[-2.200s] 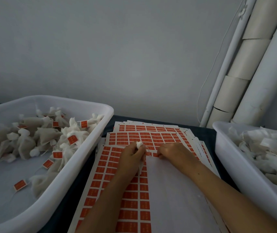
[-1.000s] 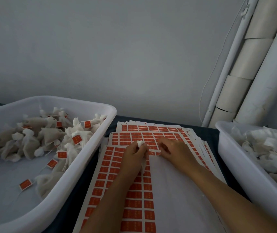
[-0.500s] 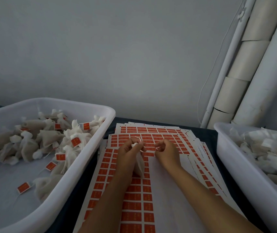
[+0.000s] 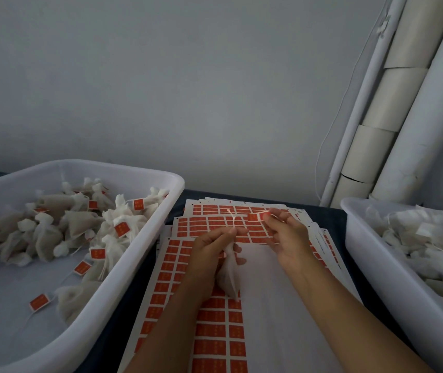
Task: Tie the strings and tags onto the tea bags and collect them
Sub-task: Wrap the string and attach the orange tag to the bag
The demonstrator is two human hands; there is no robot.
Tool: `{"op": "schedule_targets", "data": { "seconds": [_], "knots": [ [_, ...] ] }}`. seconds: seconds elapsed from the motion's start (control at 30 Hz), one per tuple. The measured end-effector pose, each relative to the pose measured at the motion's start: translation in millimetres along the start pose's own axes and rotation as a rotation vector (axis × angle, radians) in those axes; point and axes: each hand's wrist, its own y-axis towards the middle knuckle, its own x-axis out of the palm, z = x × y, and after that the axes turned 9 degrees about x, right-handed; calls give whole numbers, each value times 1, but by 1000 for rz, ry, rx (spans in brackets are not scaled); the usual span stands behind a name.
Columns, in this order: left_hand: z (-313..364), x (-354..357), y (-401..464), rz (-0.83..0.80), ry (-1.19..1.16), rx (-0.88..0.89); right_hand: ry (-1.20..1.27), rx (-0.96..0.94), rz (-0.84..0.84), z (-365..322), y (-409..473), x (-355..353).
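Note:
My left hand grips the gathered neck of a white tea bag, which hangs below the fingers over the sheets. A thin string rises from the neck. My right hand is lifted to the right and pinches an orange tag at its fingertips, with the string stretched toward it. Under both hands lies a stack of orange tag sheets; part of the top sheet is bare white backing.
A white tub on the left holds several tea bags with tags tied on. A second white tub on the right holds several untagged white bags. White rolls and a pipe lean in the right corner. The table is dark.
My right hand has lifted off the sheet with an orange tag and moved right, drawing the string out. My left hand has raised the tea bag slightly.

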Motion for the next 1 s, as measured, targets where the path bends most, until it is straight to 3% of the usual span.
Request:
{"op": "schedule_targets", "data": {
  "seconds": [0.13, 0.23, 0.6, 1.0],
  "knots": [
    [4, 0, 0, -126, -133, -13, 56, -47, 3, 0, -8, -15],
    [1, 3, 0, -154, -79, -33, 138, -25, -69, 5, -16, -26],
    [-5, 8, -1, -92, 58, 11, 363, 53, -158, 24, -26, -41],
    [-9, 9, 1, -111, 161, 81, 332, -29, -206, 25, -27, -41]
  ]
}}
